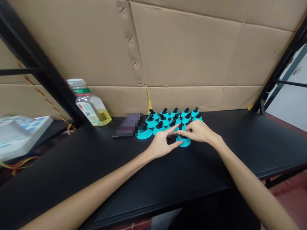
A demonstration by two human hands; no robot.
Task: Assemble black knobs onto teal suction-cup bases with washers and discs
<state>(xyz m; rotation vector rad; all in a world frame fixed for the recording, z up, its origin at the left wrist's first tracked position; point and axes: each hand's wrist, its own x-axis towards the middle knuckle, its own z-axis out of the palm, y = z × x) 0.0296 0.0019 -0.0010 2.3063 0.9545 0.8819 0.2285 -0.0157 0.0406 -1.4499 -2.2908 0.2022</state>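
Observation:
A turquoise suction-cup-like base (pixel 183 142) with a dark top sits on the black table in front of the others. My left hand (pixel 161 142) has its thumb against the rim of this base, its fingers curving round the far side. Over the top of the same base, my right hand (pixel 198 131) is closed with its fingertips pinched at the dark part, which they mostly hide. Just behind both hands, several similar turquoise bases (pixel 144 134) stand in rows, each with a tilted black knob on top.
Left of the rows lies a dark flat device (pixel 127 124), its surface blurred out. A clear bottle (pixel 92 105) of yellow liquid stands farther left. Cardboard (pixel 187 48) backs the black table (pixel 115 185). Black metal posts rise at both sides, and a white-and-blue object (pixel 26 134) is at far left.

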